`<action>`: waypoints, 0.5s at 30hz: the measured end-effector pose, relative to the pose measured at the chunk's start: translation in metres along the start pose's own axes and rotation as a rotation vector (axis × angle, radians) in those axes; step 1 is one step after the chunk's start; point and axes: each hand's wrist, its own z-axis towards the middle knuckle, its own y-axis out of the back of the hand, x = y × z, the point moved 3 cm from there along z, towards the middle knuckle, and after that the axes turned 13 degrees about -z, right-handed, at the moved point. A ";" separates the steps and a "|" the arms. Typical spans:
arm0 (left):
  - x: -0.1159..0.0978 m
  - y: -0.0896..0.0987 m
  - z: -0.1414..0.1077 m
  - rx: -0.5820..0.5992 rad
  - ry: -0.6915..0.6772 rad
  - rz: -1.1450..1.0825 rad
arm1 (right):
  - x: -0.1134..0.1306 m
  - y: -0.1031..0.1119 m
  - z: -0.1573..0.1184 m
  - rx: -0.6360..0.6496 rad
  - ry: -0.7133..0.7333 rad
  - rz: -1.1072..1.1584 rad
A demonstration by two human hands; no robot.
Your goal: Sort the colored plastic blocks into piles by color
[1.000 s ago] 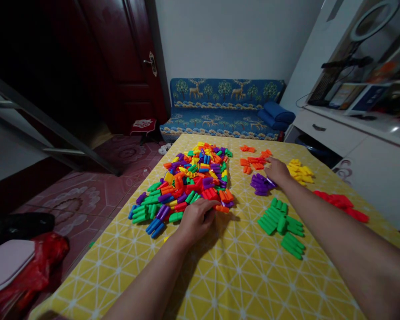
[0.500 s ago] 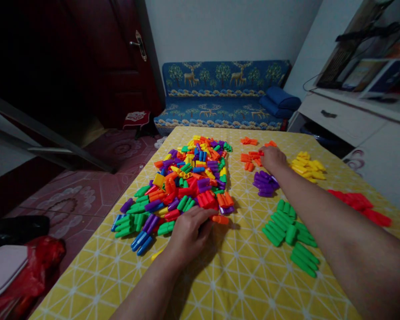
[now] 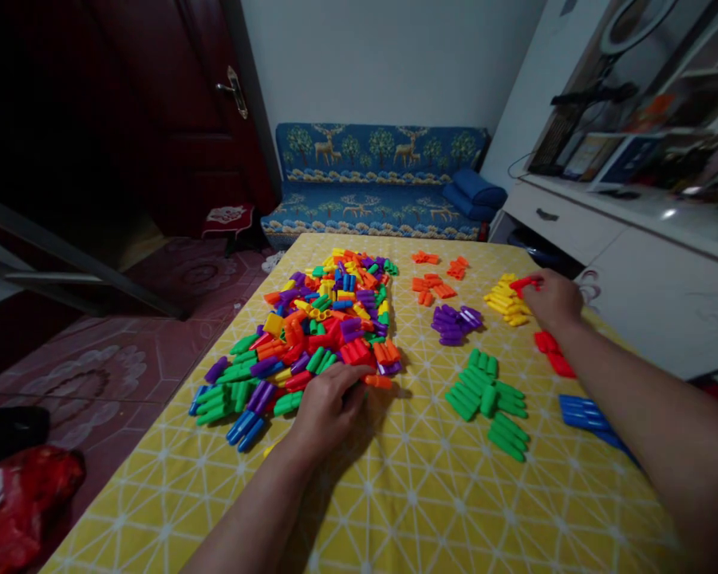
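My left hand is closed, its thumb and fingers pinching an orange bullet-shaped toy block. It rests at the near right edge of a large mixed heap of coloured plastic blocks. Over on the right, my right hand grips a red toy block just beside the pile of yellow blocks. Partly covered by my right forearm, red blocks and blue blocks lie on the cloth. Purple blocks, green blocks and small orange groups lie between my hands.
A yellow patterned cloth covers the table. Beyond it stands a blue sofa with deer on its cover. White drawers flank the table at right. On the left are a dark red door and a metal frame.
My right hand has moved from the orange groups rightward to the yellow pile, now with a red block; orange pieces remain where it was. The left hand stays pinching its orange block. The view has shifted right.
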 end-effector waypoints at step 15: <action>0.004 0.001 0.001 -0.017 0.019 0.004 | -0.042 0.008 -0.064 0.030 0.533 -0.071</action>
